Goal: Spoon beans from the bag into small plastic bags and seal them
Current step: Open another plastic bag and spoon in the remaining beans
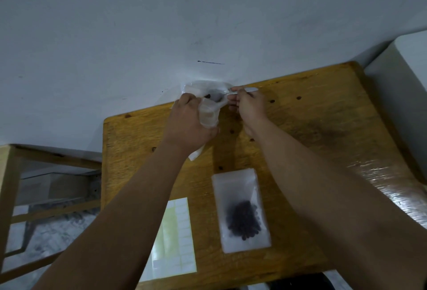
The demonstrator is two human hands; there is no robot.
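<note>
At the table's far edge stands a clear bag of dark beans (203, 88) against the wall. My left hand (188, 125) grips a small empty plastic bag (209, 114) just in front of it. My right hand (248, 107) pinches a white plastic spoon (233, 93) whose bowl reaches into the bean bag. Nearer to me lies a small plastic bag (240, 211) flat on the table, with a dark clump of beans inside it.
The wooden table (312, 128) stands against a pale wall. A sheet of white sticker labels (175, 239) lies at the near left. Several loose beans (272, 101) dot the tabletop. A wooden frame (13, 197) stands to the left, a white block (406, 77) to the right.
</note>
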